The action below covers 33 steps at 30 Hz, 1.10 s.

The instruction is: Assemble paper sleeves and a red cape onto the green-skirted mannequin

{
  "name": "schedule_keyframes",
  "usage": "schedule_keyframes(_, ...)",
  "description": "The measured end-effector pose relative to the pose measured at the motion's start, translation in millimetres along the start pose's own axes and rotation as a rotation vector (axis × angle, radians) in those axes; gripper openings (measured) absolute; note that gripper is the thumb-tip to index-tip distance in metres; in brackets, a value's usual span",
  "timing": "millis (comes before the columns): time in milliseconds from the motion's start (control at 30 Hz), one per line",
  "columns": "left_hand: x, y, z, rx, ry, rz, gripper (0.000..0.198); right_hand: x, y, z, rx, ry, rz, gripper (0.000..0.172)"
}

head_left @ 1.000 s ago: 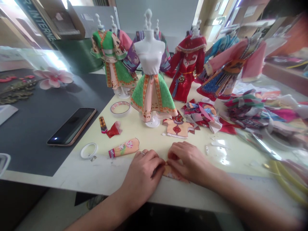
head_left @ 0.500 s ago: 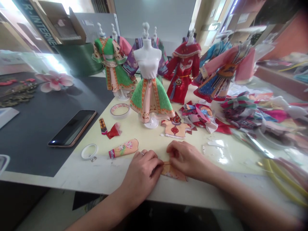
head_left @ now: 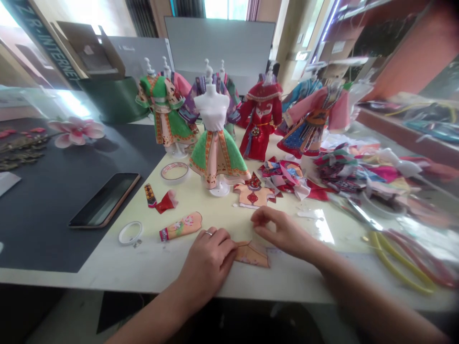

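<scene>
My left hand (head_left: 208,258), a ring on one finger, lies curled on the cream table and presses down the left end of a small orange paper sleeve piece (head_left: 253,253). My right hand (head_left: 283,231) hovers just above and behind that piece, its fingers drawn into a pinch; whether anything is between them I cannot make out. A second orange sleeve with a flower print (head_left: 181,226) lies to the left of my left hand. A paper bodice (head_left: 253,195) lies behind my right hand, in front of a white mannequin in a green and peach skirt (head_left: 217,153).
Several dressed doll mannequins (head_left: 260,119) stand along the back. Tape rolls (head_left: 174,171) (head_left: 130,233), a red scrap (head_left: 162,200) and a phone (head_left: 104,199) on the dark mat lie to the left. A heap of paper clothes (head_left: 358,172) and yellow-handled scissors (head_left: 398,258) fill the right.
My right hand has lifted off the orange sleeve piece and drawn back, leaving most of it uncovered. My left hand stays on its left end. The camera has tilted upward a little.
</scene>
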<state>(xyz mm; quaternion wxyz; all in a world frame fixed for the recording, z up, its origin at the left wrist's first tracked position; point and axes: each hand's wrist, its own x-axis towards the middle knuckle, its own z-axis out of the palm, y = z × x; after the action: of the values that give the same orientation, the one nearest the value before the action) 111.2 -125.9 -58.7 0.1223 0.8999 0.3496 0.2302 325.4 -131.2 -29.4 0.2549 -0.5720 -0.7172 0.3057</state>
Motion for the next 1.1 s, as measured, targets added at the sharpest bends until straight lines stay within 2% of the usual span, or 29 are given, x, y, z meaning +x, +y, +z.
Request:
schedule_keyframes(133, 0, -1, 0.5, -0.036, -0.002, -0.015, 0.017, -32, 3, -9, -0.097, -0.003, -0.060, 0.009)
schedule_keyframes(233, 0, 0, 0.6, -0.021, 0.006, -0.012, 0.017, -54, 1, 1, -0.187, 0.002, -0.120, 0.003)
schedule_keyframes(333, 0, 1, -0.1, -0.008, 0.006, -0.022, 0.018, -60, -2, 16, -0.244, 0.066, -0.129, 0.002)
schedule_keyframes(467, 1, 1, -5.6, -0.118, -0.016, -0.102, 0.013, -55, -9, 20, -0.196, 0.119, -0.180, 0.011)
schedule_keyframes(567, 2, 3, -15.4, -0.318, 0.026, -0.174, 0.020, -48, -20, 11, -0.161, 0.154, -0.240, 0.011)
schedule_keyframes(667, 6, 8, -30.0, -0.529, 0.073, -0.167, 0.022, -41, -33, -1, -0.172, 0.154, -0.273, 0.010)
schedule_keyframes(800, 8, 11, -46.7, -0.820, -0.042, -0.260, 0.031, -32, -48, -14, -0.115, 0.112, -0.210, 0.008)
schedule_keyframes(1000, 1, -1, -41.1, -1.234, -0.101, -0.471, 0.053, -23, -55, -26, 0.130, 0.069, -0.094, 0.006)
schedule_keyframes(1100, 2, -2, -39.7, -1.187, -0.080, -0.531, 0.051, -22, -54, -28, 0.193, 0.074, -0.091, 0.009)
